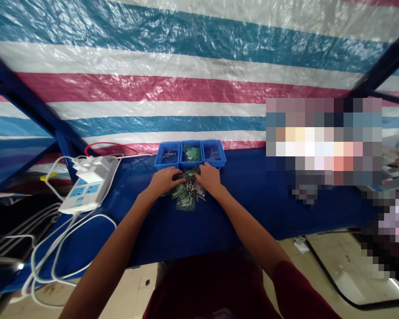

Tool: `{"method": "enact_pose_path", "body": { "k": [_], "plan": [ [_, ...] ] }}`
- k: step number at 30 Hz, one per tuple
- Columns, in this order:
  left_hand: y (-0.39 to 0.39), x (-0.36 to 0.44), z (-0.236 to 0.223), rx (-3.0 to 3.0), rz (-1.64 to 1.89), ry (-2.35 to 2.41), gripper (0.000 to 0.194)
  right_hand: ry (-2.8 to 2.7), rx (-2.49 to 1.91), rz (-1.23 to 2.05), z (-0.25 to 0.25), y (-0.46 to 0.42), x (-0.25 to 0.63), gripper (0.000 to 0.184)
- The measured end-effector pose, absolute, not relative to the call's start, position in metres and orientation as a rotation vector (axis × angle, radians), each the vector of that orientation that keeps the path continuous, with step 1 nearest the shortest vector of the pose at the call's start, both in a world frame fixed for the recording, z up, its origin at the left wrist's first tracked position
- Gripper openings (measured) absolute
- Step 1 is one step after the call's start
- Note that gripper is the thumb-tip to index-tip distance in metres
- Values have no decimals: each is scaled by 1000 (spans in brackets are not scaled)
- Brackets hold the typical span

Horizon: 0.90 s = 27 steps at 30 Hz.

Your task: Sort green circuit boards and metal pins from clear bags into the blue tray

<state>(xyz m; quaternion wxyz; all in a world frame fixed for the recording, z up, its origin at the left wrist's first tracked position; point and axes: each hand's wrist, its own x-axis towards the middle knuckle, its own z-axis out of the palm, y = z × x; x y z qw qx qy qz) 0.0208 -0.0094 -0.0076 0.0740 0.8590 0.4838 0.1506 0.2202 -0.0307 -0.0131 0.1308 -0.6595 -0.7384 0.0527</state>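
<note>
Both hands rest on a heap of small green circuit boards and metal-legged parts [185, 195] lying on the blue table [246, 199]. My left hand [165, 179] lies over the heap's left side with fingers curled down onto the parts. My right hand [209, 177] covers the right side, fingers bent into the heap. What either hand grips, if anything, is hidden. Just behind the hands stand three small blue bins [190, 153]: the left one holds dark metal parts, the middle one green boards, the right one dark parts.
A white power strip [86, 188] with plugged adapters and looping white cables [58, 252] sits at the left. A red wire [111, 145] curves behind it. A striped tarpaulin [186, 88] forms the back wall. A black cable [332, 283] runs across the floor at right.
</note>
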Motion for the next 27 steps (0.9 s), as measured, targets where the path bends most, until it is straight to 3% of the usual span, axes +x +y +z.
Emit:
{"method": "enact_pose_path", "body": {
  "k": [8, 19, 27],
  "plan": [
    [-11, 23, -7, 2579, 447, 1457, 37, -2045, -1849, 173, -15, -29, 221, 19],
    [-9, 22, -7, 2574, 487, 1468, 37, -1752, -1473, 212, -16, -30, 223, 18],
    [-22, 40, 5, 2030, 1123, 1269, 56, -1639, -1148, 433, -22, -27, 221, 19]
  ]
}}
